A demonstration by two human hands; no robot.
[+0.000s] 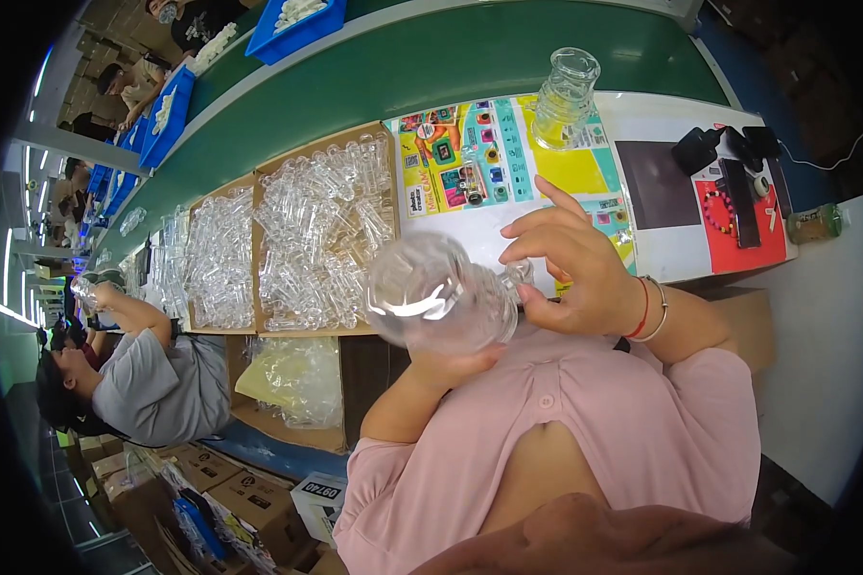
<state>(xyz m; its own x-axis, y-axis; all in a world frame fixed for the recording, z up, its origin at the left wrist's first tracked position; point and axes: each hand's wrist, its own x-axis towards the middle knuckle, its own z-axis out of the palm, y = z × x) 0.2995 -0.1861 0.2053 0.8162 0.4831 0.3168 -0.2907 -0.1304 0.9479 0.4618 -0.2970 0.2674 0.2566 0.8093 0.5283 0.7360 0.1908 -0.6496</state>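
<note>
Before you, your left hand (458, 364) cups the likely slick, fragile vessel (422, 297), best held underneath; your half-curled right hand (575, 259) pinches a stub (521, 273).

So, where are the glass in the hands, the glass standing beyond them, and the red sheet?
Held glass (417, 299), head view: its rounded body.
Standing glass (563, 107), head view: its side wall.
Red sheet (734, 259), head view: bare lower part.

Clear glass vessel (427, 295) in left fingers (472, 360)
</note>
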